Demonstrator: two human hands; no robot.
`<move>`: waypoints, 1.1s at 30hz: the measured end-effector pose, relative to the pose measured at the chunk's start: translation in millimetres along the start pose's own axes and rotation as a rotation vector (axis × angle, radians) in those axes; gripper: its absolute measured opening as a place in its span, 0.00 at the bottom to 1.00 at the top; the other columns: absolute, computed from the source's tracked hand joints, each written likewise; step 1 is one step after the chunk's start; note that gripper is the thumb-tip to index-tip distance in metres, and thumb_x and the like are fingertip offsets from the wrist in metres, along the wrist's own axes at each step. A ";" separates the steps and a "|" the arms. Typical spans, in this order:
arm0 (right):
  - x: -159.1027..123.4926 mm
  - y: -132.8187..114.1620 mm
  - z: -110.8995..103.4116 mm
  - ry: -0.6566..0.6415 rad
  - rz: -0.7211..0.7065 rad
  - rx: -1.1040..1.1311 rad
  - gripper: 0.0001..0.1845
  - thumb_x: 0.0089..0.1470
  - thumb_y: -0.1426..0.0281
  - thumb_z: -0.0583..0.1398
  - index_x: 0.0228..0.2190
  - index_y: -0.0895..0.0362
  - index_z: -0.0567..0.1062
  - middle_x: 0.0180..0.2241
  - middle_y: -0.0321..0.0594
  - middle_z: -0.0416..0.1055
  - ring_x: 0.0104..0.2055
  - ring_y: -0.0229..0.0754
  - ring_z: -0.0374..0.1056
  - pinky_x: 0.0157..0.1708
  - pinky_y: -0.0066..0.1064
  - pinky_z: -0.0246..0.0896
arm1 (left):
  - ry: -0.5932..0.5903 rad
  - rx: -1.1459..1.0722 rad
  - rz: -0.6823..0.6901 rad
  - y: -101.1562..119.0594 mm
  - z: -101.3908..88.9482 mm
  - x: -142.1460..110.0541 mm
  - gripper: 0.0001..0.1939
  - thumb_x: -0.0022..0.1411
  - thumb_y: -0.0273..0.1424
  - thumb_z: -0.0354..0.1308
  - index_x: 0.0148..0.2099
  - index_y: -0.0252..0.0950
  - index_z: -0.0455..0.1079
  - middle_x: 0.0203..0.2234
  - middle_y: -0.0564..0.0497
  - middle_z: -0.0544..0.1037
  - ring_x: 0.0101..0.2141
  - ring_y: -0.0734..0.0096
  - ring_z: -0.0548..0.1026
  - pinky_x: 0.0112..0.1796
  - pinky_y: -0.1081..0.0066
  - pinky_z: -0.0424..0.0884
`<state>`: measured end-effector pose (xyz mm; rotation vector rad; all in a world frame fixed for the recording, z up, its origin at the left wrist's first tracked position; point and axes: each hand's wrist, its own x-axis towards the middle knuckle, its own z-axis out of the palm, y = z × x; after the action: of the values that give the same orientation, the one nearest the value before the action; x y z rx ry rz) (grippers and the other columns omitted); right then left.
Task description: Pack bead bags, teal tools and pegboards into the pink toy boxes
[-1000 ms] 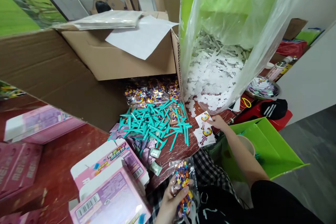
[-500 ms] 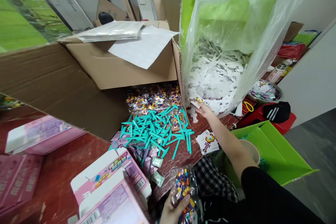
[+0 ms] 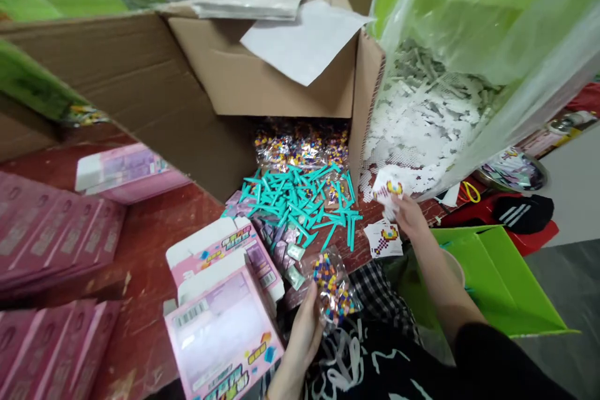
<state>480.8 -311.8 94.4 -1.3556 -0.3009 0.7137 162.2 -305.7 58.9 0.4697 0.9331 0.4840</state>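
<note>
My left hand [image 3: 304, 325] is closed on a clear plastic bag of colourful beads [image 3: 330, 284], held low in front of my body. Farther right, my right hand [image 3: 409, 215] pinches a white printed card [image 3: 388, 190] with a pixel wand picture, and white perforated sheet shows beneath it. Below that hand, a stack of similar cards [image 3: 383, 239] lies at the table's edge. A pile of turquoise plastic sticks [image 3: 293, 203] spreads out between my hands and the carton. Small purple and green sachets [image 3: 284, 253] lie in front of the pile.
A large cardboard carton [image 3: 285, 84] opens toward me, with several bead bags [image 3: 300, 147] inside. Pink boxes [image 3: 225, 325] stand at the left. White perforated sheets [image 3: 422, 125] fill a plastic-lined bin at the right; a green box [image 3: 501, 281] sits below it.
My right hand has drawn the card back from the white sheets toward me. The bead bag in my left hand now lies flatter and more visible. The view has shifted left and down.
</note>
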 end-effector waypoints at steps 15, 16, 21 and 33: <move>22.1 48.4 119.1 -0.125 -0.309 -0.826 0.18 0.48 0.71 0.65 0.42 0.61 0.72 0.42 0.51 0.71 0.45 0.50 0.69 0.49 0.39 0.63 | 0.075 -0.019 0.121 0.6 6.2 -22.3 0.22 0.48 0.33 0.71 0.45 0.30 0.74 0.41 0.41 0.82 0.39 0.58 0.80 0.42 0.66 0.75; 38.2 49.5 127.3 -0.114 -0.285 -0.842 0.19 0.47 0.74 0.65 0.43 0.61 0.71 0.41 0.50 0.71 0.46 0.51 0.69 0.49 0.39 0.63 | 0.078 -0.021 0.104 1.2 5.6 -25.8 0.21 0.48 0.32 0.71 0.44 0.30 0.75 0.40 0.42 0.82 0.37 0.59 0.81 0.39 0.67 0.76; 64.9 53.1 139.4 -0.149 -0.289 -0.855 0.08 0.47 0.76 0.61 0.33 0.61 0.71 0.35 0.45 0.71 0.39 0.46 0.69 0.46 0.37 0.64 | 0.098 -0.045 0.087 3.5 9.1 -32.5 0.21 0.48 0.30 0.71 0.45 0.30 0.75 0.39 0.41 0.82 0.37 0.60 0.81 0.41 0.68 0.76; -139.8 42.7 62.6 -1.040 -1.124 -0.753 0.17 0.60 0.77 0.54 0.49 0.54 0.73 0.50 0.46 0.73 0.55 0.47 0.67 0.53 0.43 0.69 | 0.058 -0.113 0.350 10.0 16.8 -24.3 0.25 0.52 0.36 0.68 0.52 0.31 0.73 0.46 0.42 0.79 0.50 0.54 0.75 0.55 0.58 0.67</move>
<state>325.9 -348.1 95.2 -1.0892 -2.1266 0.2432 162.1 -314.7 88.7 0.5209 0.8765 0.8672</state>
